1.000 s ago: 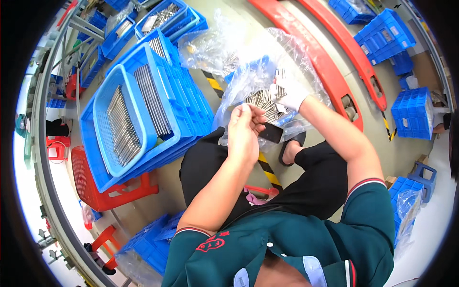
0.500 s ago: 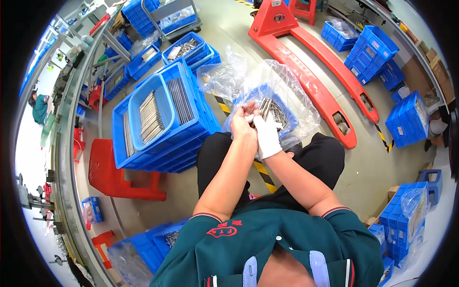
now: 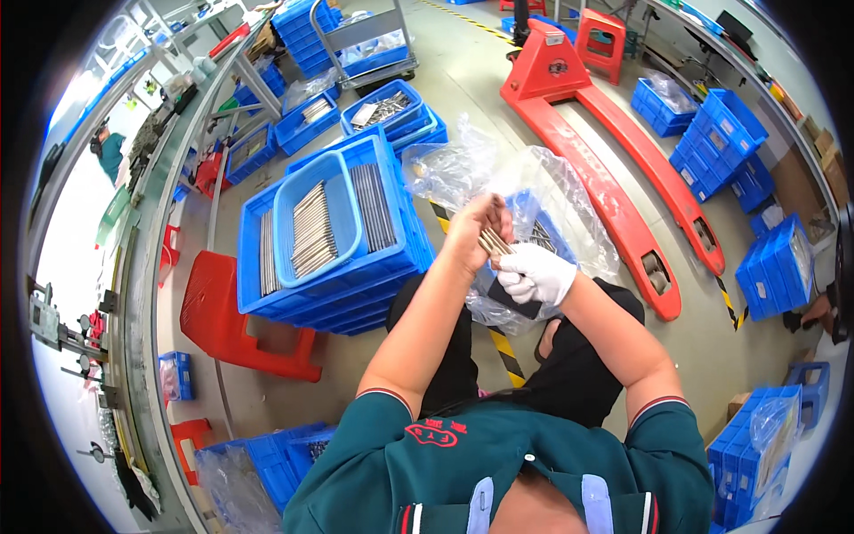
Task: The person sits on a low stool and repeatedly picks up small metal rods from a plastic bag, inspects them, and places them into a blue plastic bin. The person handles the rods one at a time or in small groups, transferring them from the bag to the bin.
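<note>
Several short metal rods (image 3: 492, 242) are bunched between my two hands, above my lap. My bare left hand (image 3: 478, 228) curls its fingers around one end of the bunch. The white-gloved right hand (image 3: 539, 274) closes on the other end, its fingers folded. Just beyond them is a blue crate (image 3: 559, 238) inside a clear plastic bag (image 3: 574, 191), with loose metal rods (image 3: 540, 235) in it, partly hidden by my hands. To the left, a light blue basket (image 3: 346, 178) holds rods (image 3: 311, 233) in a row, set inside a stacked blue crate (image 3: 253, 303).
A red pallet jack (image 3: 578, 125) stretches along the right with its forks towards me. A red plastic stool (image 3: 231, 311) lies at the left. Blue crates (image 3: 721, 133) are stacked at the right. Another tub of metal parts (image 3: 387, 109) stands behind the basket.
My hands have drawn back from over the bagged crate towards me, with the metal rods now visible between them. The whole view has shifted, so the surroundings sit lower and further right.
</note>
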